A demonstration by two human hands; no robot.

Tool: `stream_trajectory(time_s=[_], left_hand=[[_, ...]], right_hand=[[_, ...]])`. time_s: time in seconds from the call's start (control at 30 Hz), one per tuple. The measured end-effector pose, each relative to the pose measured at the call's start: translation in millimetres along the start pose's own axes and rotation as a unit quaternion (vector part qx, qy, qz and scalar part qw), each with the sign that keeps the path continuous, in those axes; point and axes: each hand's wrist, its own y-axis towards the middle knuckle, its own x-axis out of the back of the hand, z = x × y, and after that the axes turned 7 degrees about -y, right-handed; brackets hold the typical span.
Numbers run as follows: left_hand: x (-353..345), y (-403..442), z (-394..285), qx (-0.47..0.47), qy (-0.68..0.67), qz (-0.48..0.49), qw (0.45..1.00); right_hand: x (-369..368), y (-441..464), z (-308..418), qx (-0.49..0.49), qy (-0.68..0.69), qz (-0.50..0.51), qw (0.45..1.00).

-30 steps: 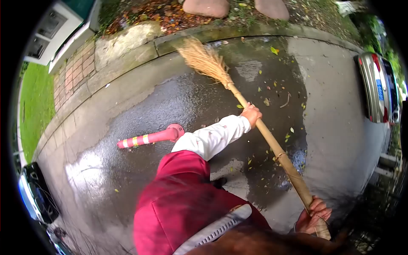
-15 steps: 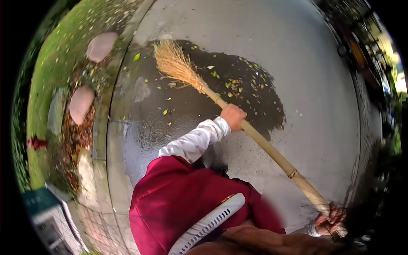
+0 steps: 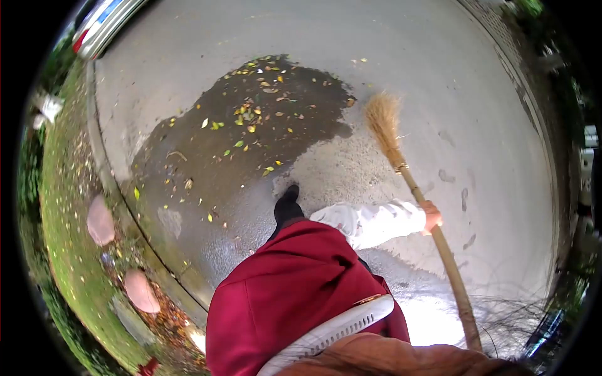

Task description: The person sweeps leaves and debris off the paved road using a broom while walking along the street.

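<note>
My left hand (image 3: 431, 217), in a white patterned sleeve (image 3: 376, 222), is closed around the bamboo handle (image 3: 448, 260) of a straw broom. The broom's bristle head (image 3: 384, 122) points away from me over the dry paving, to the right of a dark wet patch (image 3: 188, 150). Whether the bristle tips touch the ground is hard to tell. My right hand is out of view, as the handle's near end runs out past the lower edge. Yellow and green leaves (image 3: 244, 116) lie scattered across the wet patch.
One dark shoe (image 3: 290, 194) shows in front of my red vest (image 3: 282, 276). A kerb (image 3: 106, 169) borders grass at left, with pinkish stones (image 3: 100, 220) and dry leaves. Part of a vehicle (image 3: 110, 25) appears at upper left. A white neck device (image 3: 326, 332) sits below my view.
The broom has swung rightward, its head leaving the wet patch for dry paving. My left hand moved right with it. My right hand, earlier at the handle's end, has left view. My view has turned.
</note>
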Motion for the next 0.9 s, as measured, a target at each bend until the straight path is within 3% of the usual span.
stream_trajectory(time_s=[0.07, 0.1, 0.17, 0.2, 0.23, 0.27, 0.3, 0.33, 0.37, 0.5, 0.53, 0.63, 0.7, 0.73, 0.77, 0.8, 0.83, 0.87, 0.9], left_hand=[[-29, -30, 37, 0.061, 0.002, 0.05, 0.997], [-34, -69, 52, 0.102, -0.006, 0.016, 0.995], [-9, -160, 81, 0.195, 0.013, 0.074, 0.978], [11, -203, 107, 0.197, 0.028, 0.107, 0.974], [32, -248, 132, 0.199, 0.031, 0.038, 0.979], [47, -291, 170, 0.273, 0.079, 0.009, 0.959], [62, -343, 229, 0.405, -0.025, 0.02, 0.914], [120, -366, 225, 0.394, 0.109, 0.063, 0.91], [185, -372, 201, 0.418, 0.124, 0.157, 0.886], [226, -373, 188, 0.352, 0.229, 0.037, 0.907], [220, -351, 191, 0.279, 0.211, 0.0, 0.937], [195, -234, 167, 0.153, 0.147, -0.018, 0.977], [174, -151, 140, 0.031, 0.093, -0.048, 0.994], [163, -112, 130, -0.011, 0.07, -0.029, 0.997], [162, -78, 111, -0.036, 0.058, -0.011, 0.998], [143, -46, 112, -0.064, 0.03, -0.027, 0.997], [129, -17, 118, -0.082, 0.029, -0.003, 0.996], [126, 5, 123, -0.073, 0.022, 0.045, 0.996], [126, 15, 135, -0.068, 0.019, 0.062, 0.996]], right_hand=[[26, -6, 9, -0.017, 0.009, -0.017, 1.0], [30, -10, 3, -0.036, 0.027, -0.027, 0.999], [-26, -24, -49, -0.093, 0.065, -0.049, 0.992], [-54, -30, -75, -0.12, 0.084, -0.062, 0.987], [-95, -44, -109, -0.136, 0.041, -0.099, 0.985], [-123, -66, -148, -0.153, -0.004, -0.135, 0.979], [-150, -79, -176, -0.291, 0.133, -0.076, 0.945], [-189, -85, -197, -0.321, 0.178, -0.023, 0.93], [-218, -89, -209, -0.349, 0.223, 0.026, 0.91], [-223, -85, -207, -0.348, 0.295, 0.01, 0.89], [-209, -79, -195, -0.335, 0.282, -0.053, 0.898], [-162, -44, -123, -0.204, 0.141, -0.13, 0.96], [-103, -31, -57, -0.169, 0.112, -0.068, 0.977], [-150, -18, -33, -0.033, 0.15, -0.082, 0.985], [-140, -15, -12, -0.014, 0.097, -0.039, 0.994], [-151, -1, -9, -0.186, 0.407, -0.045, 0.893], [-165, 11, -6, -0.339, 0.658, -0.044, 0.672], [-180, 20, -7, -0.45, 0.817, -0.039, 0.358], [-192, 26, -10, -0.504, 0.863, -0.033, -0.005]])
